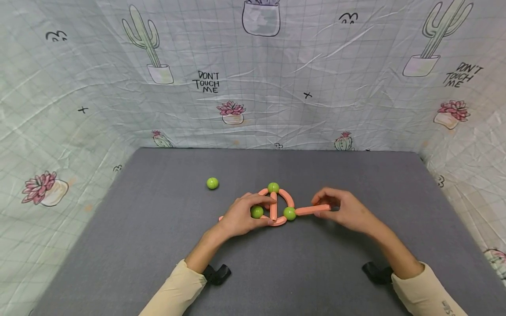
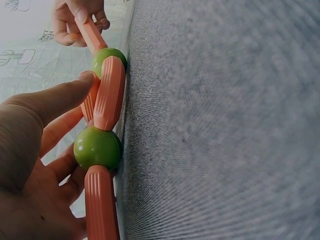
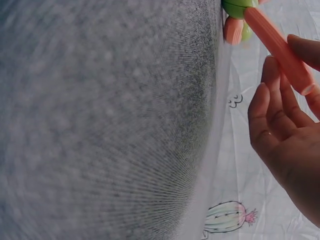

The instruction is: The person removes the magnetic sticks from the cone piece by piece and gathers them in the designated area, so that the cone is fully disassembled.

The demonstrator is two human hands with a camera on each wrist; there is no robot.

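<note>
In the head view, green balls and curved orange rods form a ring low over the grey table. My left hand (image 1: pixel 242 216) reaches around the ring's left ball (image 1: pixel 257 212) and pinches a straight orange rod (image 1: pixel 273 207) that crosses the ring; in the left wrist view, the thumb presses that rod's end. Another green ball (image 1: pixel 273 188) tops the ring. From the ring's right ball (image 1: pixel 290 213) a second orange rod (image 1: pixel 306 211) sticks outward, its end pinched by my right hand (image 1: pixel 348 210). A further orange rod (image 2: pixel 101 202) extends from the left ball, mostly hidden behind the left hand in the head view.
A loose green ball (image 1: pixel 212 183) lies on the grey table (image 1: pixel 166 250), back and left of the ring. A printed cloth (image 1: pixel 276 87) hangs behind and along both sides. Dark wrist-worn devices (image 1: pixel 217 275) sit at both sleeves.
</note>
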